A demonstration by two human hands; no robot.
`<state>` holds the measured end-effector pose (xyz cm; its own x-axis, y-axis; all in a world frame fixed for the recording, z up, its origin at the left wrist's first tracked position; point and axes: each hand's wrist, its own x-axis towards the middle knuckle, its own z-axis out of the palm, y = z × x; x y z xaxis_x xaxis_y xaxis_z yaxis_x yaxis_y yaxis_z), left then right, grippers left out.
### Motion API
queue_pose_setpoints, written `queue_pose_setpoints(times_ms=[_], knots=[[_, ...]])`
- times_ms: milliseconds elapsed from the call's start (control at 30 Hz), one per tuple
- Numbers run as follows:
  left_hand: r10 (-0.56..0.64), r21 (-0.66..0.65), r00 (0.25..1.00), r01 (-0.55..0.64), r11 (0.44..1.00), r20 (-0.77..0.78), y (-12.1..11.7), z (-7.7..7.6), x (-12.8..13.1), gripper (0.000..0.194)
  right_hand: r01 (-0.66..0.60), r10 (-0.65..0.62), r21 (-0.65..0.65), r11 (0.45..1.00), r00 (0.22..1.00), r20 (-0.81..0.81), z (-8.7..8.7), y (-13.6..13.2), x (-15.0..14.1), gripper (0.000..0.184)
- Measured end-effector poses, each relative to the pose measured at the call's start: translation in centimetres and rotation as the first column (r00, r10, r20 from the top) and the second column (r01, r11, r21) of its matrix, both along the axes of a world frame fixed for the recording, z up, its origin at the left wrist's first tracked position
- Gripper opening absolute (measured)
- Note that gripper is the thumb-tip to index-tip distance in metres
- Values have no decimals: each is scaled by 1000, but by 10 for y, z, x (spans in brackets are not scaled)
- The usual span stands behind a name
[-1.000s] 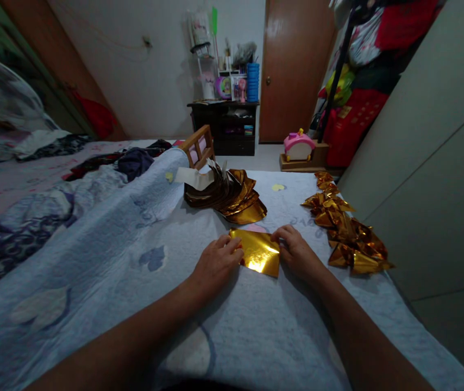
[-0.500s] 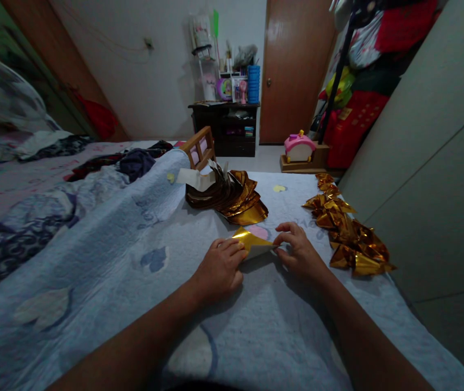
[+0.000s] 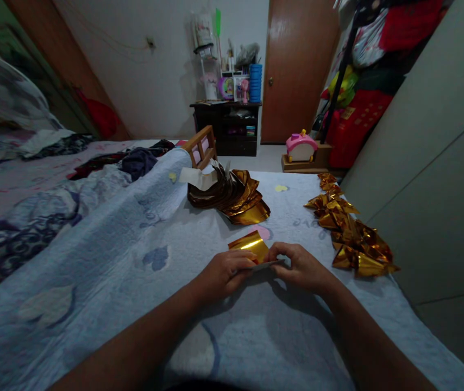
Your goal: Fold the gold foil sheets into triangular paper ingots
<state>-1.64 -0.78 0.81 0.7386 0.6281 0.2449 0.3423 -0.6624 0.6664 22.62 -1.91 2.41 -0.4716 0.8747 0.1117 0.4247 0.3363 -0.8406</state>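
Between my hands is a sheet of gold foil paper (image 3: pixel 252 243), shiny side up, with its pale underside turned up along the near edge. My left hand (image 3: pixel 229 272) is closed on the near left part of that edge, thumb below and fingers on top. At the right end, my right hand (image 3: pixel 296 267) pinches the same edge between thumb and fingertips. Just beyond lies a fanned stack of gold foil paper (image 3: pixel 242 198). Off to the right, several folded gold foil pieces (image 3: pixel 348 233) are heaped in a row.
A pale blue quilted cover (image 3: pixel 134 304) lies under everything, with a raised ridge along the left. A wooden rail (image 3: pixel 199 146) stands at its far left corner. The grey cabinet (image 3: pixel 439 206) borders the right side. A pink toy (image 3: pixel 301 146) sits beyond the far edge.
The foil sheet's near edge has come toward me and its shiny face shows more. My right hand has moved left and nearer, closer to my left hand.
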Motion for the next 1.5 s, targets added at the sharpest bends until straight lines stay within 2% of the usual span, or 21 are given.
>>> queue_pose_setpoints(times_ms=[133, 233, 300, 367, 467, 533, 600, 733, 833, 933, 1000, 1133, 1200, 1300, 1433, 1500], knots=[[-38, -148, 996, 50, 988, 85, 0, 3, 0, 23, -42, 36, -84, 996, 997, -69, 3, 1, 2, 3], [38, -258, 996, -16, 966, 81, -1, 6, -1, 19, -44, 26, -162, 986, 994, -108, -3, 2, -1, 3], [119, -287, 990, -93, 953, 75, -1, 6, 0, 23, -3, -18, -186, 983, 994, -111, -8, 3, -5, 3], [203, -266, 975, -172, 948, 94, 0, 6, 0, 26, 30, -51, -197, 980, 994, -101, -14, 3, -9, 3], [336, -155, 934, -316, 936, 125, 3, 2, 2, 24, 122, -132, -142, 982, 989, -65, -18, 4, -15, 5], [415, -74, 904, -409, 910, 105, 7, -2, 2, 20, 183, -188, -102, 978, 981, -40, -19, 4, -19, 7], [453, -31, 889, -452, 891, 69, 11, -6, 2, 17, 212, -214, -84, 974, 977, -18, -20, 4, -20, 8], [392, -53, 919, -390, 919, 41, 19, -8, 4, 19, 223, -223, -73, 972, 975, 12, -22, 5, -21, 8], [362, -136, 930, -352, 926, 64, 21, -7, 6, 23, 283, -283, 54, 958, 959, -11, -25, 6, -20, 5], [355, -231, 926, -320, 919, 129, 19, -6, 7, 26, 365, -352, 151, 918, 930, -106, -26, 8, -18, 7], [341, -267, 926, -292, 919, 164, 16, -6, 7, 27, 380, -361, 96, 920, 918, -165, -25, 8, -17, 10], [323, -289, 925, -259, 922, 200, 12, -6, 6, 27, 305, -336, -167, 938, 917, -213, -24, 7, -19, 16], [331, -309, 918, -257, 916, 218, 11, -6, 6, 25, 305, -350, -215, 928, 910, -220, -23, 6, -20, 17], [365, -408, 896, -244, 880, 252, 8, -7, 7, 30, 319, -367, -210, 924, 895, -254, -23, 5, -22, 17], [382, -616, 858, -102, 781, 343, 7, -8, 10, 58, 341, -389, -200, 919, 871, -301, -22, 5, -21, 15], [397, -674, 839, -50, 737, 372, 7, -9, 12, 63, 353, -406, -208, 912, 847, -343, -21, 5, -21, 15]])
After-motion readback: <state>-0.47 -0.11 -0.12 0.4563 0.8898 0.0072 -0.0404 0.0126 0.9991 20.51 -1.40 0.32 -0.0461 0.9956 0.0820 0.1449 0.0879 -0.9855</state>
